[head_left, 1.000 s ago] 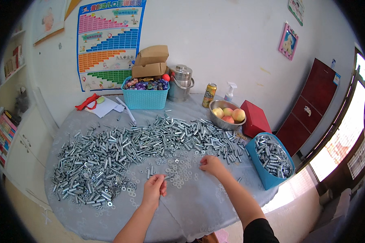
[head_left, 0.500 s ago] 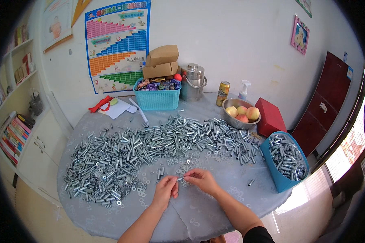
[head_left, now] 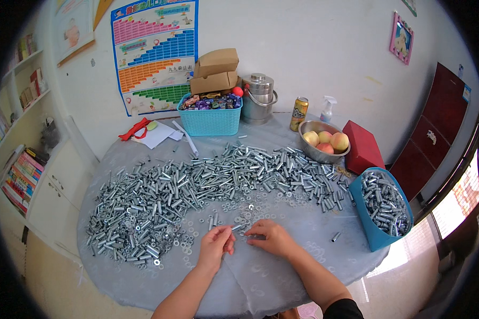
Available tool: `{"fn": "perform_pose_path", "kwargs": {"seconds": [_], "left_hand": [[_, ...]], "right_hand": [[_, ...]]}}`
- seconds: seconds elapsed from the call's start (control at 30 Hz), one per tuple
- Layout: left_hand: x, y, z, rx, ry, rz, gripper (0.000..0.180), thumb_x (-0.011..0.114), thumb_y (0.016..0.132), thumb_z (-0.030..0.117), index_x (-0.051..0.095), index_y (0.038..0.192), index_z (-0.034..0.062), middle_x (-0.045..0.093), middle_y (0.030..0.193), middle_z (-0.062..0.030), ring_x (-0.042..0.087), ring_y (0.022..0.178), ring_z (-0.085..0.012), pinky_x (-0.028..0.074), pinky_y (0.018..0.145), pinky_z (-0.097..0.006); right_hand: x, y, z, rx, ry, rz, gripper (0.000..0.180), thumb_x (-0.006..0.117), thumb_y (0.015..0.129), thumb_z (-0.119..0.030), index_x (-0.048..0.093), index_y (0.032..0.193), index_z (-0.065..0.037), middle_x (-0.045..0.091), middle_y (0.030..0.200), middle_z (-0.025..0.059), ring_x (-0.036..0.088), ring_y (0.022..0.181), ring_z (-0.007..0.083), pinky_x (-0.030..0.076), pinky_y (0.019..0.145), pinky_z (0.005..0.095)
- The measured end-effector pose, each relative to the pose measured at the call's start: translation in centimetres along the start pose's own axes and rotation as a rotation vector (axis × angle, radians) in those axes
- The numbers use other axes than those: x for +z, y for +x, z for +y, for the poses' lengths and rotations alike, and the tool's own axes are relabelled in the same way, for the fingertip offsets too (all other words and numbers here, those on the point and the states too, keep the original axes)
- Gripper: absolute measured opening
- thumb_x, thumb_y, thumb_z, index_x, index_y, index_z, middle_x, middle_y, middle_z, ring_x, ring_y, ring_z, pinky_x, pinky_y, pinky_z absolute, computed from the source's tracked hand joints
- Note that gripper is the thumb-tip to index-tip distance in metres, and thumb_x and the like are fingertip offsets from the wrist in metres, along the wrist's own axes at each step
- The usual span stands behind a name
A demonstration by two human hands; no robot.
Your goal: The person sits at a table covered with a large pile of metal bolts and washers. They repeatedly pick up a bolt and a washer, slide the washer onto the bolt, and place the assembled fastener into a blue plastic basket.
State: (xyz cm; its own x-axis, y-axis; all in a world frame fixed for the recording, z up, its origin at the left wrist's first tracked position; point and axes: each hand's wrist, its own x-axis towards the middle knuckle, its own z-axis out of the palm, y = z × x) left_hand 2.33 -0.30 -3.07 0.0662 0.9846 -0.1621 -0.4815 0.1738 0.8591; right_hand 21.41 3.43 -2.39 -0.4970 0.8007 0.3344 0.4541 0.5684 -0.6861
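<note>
Between the thumb and fingertips of my left hand (head_left: 216, 245) is a small shiny metal sleeve (head_left: 236, 227), its free end pointing right. My right hand (head_left: 272, 239) hovers just to the right, low over the cloth, thumb and forefinger apart with nothing visible between them. Loose flat washers (head_left: 245, 217) lie scattered just beyond the fingertips. A few more sleeves (head_left: 213, 220) lie beyond my left hand. Farther back, a wide heap of metal sleeves (head_left: 183, 183) curves across the table, with many washers mixed in at its left end.
A blue bin (head_left: 374, 242) full of metal pieces stands at the right edge of the grey-clothed table (head_left: 197, 297). One single sleeve (head_left: 336, 236) lies left of it. Along the back are a turquoise basket (head_left: 210, 123), a steel canister (head_left: 258, 101), a can (head_left: 299, 114), a fruit bowl (head_left: 316, 154) and a red box (head_left: 363, 148).
My right hand has drawn away from the sleeve, leaving a gap between the hands. The left still holds the sleeve. The whole view has shifted slightly.
</note>
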Motion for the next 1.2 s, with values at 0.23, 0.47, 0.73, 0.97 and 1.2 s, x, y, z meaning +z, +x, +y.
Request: {"fn": "perform_pose_path", "kwargs": {"seconds": [0.23,0.47,0.73,0.97,1.2], "left_hand": [[-0.1,0.0,-0.1,-0.010,0.001,0.023,0.019,0.052,0.088,0.016,0.056,0.099,0.0008,0.054,0.075,-0.0041,0.047,0.055,-0.0093,0.041,0.047,-0.025],[-0.1,0.1,-0.4,-0.008,-0.013,0.025,0.019,0.053,0.088,0.014,0.056,0.098,-0.0011,0.055,0.075,-0.0065,0.048,0.053,-0.0092,0.042,0.045,-0.023],[-0.1,0.0,-0.2,-0.041,0.010,0.038,0.018,0.053,0.088,0.016,0.056,0.097,0.0007,0.054,0.074,-0.0046,0.047,0.054,-0.0095,0.042,0.047,-0.024],[0.0,-0.1,-0.2,-0.042,-0.025,0.045,0.019,0.053,0.088,0.015,0.056,0.098,-0.0010,0.055,0.075,-0.0060,0.048,0.054,-0.0096,0.042,0.046,-0.024],[0.0,-0.1,-0.2,-0.055,-0.022,0.037,0.019,0.053,0.088,0.014,0.055,0.099,-0.0010,0.055,0.075,-0.0060,0.048,0.055,-0.0099,0.042,0.047,-0.025]], "right_hand": [[0.4,0.0,0.1,-0.033,-0.162,-0.055,0.016,0.070,0.069,-0.017,0.064,0.082,-0.008,0.060,0.084,0.0068,0.057,0.081,0.0250,0.047,0.069,0.0344],[0.8,0.0,0.4,-0.054,-0.104,0.055,0.012,0.067,0.071,-0.013,0.064,0.078,-0.004,0.060,0.076,0.0074,0.059,0.070,0.0227,0.047,0.063,0.0317],[0.9,-0.3,-0.1,0.174,0.115,0.162,0.015,0.064,0.073,-0.013,0.065,0.086,-0.005,0.060,0.074,0.0106,0.058,0.066,0.0273,0.047,0.060,0.0337],[1.0,-0.2,0.4,-0.008,-0.155,0.050,0.018,0.067,0.071,-0.013,0.065,0.089,-0.007,0.060,0.075,0.0087,0.059,0.067,0.0225,0.048,0.060,0.0321],[0.8,-0.2,-0.7,0.124,-0.073,-0.020,0.017,0.069,0.071,-0.014,0.063,0.084,-0.005,0.061,0.076,0.0095,0.060,0.068,0.0230,0.048,0.061,0.0322]]}}
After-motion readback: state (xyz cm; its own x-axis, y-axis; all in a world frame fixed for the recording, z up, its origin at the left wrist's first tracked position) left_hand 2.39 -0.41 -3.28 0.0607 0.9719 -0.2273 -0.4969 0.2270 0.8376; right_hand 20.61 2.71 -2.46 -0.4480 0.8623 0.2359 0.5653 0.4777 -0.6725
